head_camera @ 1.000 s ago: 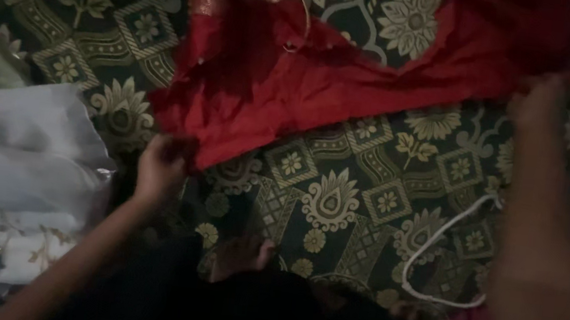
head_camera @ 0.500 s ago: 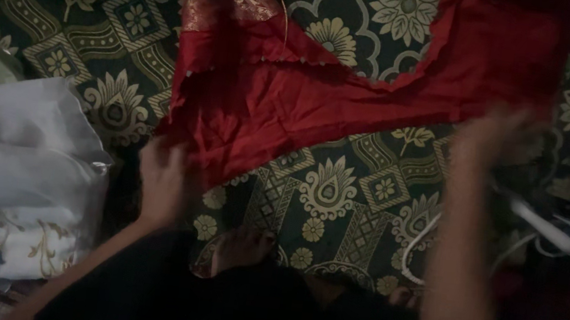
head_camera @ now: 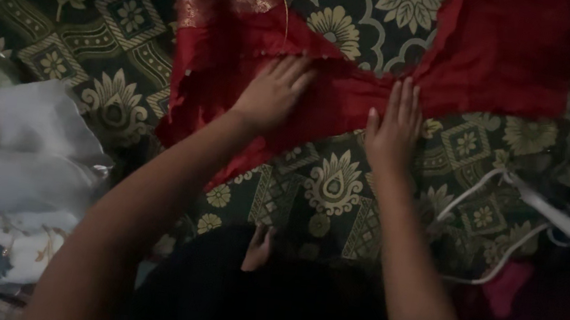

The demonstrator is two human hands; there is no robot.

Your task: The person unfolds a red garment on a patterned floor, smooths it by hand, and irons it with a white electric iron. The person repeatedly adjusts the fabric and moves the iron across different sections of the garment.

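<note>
I am pressing both hands, left [head_camera: 274,94] and right [head_camera: 392,133], fingers spread flat, gripping nothing, on red cloth [head_camera: 323,78]; cord [head_camera: 463,198] right of them.

Your left hand [head_camera: 274,94] lies flat on the garment [head_camera: 353,60] at the upper middle of the frame, with your right hand [head_camera: 392,129] just right of it on the garment's lower edge. The garment lies on the patterned spread [head_camera: 338,195]. Folded cloth [head_camera: 12,172] sits at the lower left, a cord [head_camera: 480,204] at the right.
</note>
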